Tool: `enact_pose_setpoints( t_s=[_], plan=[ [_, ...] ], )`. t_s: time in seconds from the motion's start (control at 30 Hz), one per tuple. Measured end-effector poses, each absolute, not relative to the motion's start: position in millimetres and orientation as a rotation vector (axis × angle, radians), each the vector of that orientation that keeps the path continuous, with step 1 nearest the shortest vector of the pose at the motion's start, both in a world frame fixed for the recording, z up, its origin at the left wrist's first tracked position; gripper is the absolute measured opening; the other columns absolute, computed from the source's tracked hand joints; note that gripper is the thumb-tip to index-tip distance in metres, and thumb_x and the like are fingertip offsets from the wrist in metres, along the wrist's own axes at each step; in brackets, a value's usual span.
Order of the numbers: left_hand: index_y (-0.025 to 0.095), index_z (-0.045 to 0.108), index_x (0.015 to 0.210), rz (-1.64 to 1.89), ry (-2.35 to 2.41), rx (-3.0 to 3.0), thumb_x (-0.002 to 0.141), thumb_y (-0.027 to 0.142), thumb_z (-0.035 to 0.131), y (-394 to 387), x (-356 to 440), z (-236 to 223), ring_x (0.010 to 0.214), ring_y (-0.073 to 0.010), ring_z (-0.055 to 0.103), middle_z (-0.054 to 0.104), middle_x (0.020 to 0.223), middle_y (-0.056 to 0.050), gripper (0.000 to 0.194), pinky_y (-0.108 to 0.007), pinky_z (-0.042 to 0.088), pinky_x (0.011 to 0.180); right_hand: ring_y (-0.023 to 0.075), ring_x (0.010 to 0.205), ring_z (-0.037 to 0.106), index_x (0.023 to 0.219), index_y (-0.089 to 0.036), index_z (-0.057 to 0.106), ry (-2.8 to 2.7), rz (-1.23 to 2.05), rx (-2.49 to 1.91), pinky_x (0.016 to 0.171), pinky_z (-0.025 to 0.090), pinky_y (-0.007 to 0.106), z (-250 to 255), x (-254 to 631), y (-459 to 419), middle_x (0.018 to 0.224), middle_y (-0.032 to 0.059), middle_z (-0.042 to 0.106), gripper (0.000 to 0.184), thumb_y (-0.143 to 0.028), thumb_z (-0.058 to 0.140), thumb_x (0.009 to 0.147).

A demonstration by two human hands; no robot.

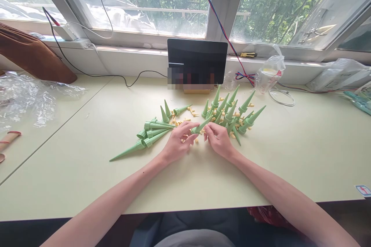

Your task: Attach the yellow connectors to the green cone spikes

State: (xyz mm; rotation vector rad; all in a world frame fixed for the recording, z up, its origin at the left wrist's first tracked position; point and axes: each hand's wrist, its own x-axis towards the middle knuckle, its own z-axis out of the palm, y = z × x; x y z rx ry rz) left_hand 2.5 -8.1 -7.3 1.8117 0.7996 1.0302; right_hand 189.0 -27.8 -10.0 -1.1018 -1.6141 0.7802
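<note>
My left hand (179,142) is closed around the ribbed collar end of a green plastic watering spike (201,126), its tip slanting up to the right. Close against that collar, my right hand (219,139) pinches a small yellow plastic valve (203,131), partly hidden by the fingers. On the left lies a loose pile of green spikes (156,133), with two more standing upright behind. Beyond my right hand stands a cluster of green spikes (230,112), several with yellow pieces at their collars. Loose yellow valves (191,111) are scattered between the two groups.
A dark-screened tablet (197,56) stands at the back of the pale table (275,170), against the window sill. Crumpled clear plastic (26,100) lies at far left. At back right are a bagged cup (269,71), a coiled white cable (282,98) and red-blue wires (245,76).
</note>
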Motion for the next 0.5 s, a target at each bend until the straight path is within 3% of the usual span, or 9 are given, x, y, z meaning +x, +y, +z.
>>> enact_pose_setpoints(
  t_s=[0.37, 0.5],
  plan=[
    [0.023, 0.059, 0.126, 0.984, 0.876, 1.628, 0.092, 0.038, 0.06, -10.2, 3.9, 4.3, 0.059, -0.0078, 0.058, 0.063, 0.112, -0.006, 0.036, -0.022, 0.051, 0.049, 0.0112, 0.051, 0.05, 0.073, -0.019, 0.056, -1.544, 0.941, -1.093, 0.051, 0.041, 0.025, -8.9, 188.8, -27.6, 0.061, -0.0008, 0.056, 0.039, -0.049, 0.051, 0.097],
    [0.02, 0.059, 0.122, 0.959, 0.888, 1.581, 0.093, 0.042, 0.058, -9.5, 3.5, 3.2, 0.059, -0.0113, 0.058, 0.061, 0.078, -0.002, 0.036, -0.021, 0.049, 0.047, 0.0116, 0.051, 0.051, 0.074, -0.019, 0.056, -1.547, 0.975, -1.086, 0.051, 0.042, 0.025, -6.9, 188.9, -29.2, 0.061, -0.0013, 0.056, 0.037, -0.049, 0.053, 0.096]
  ],
)
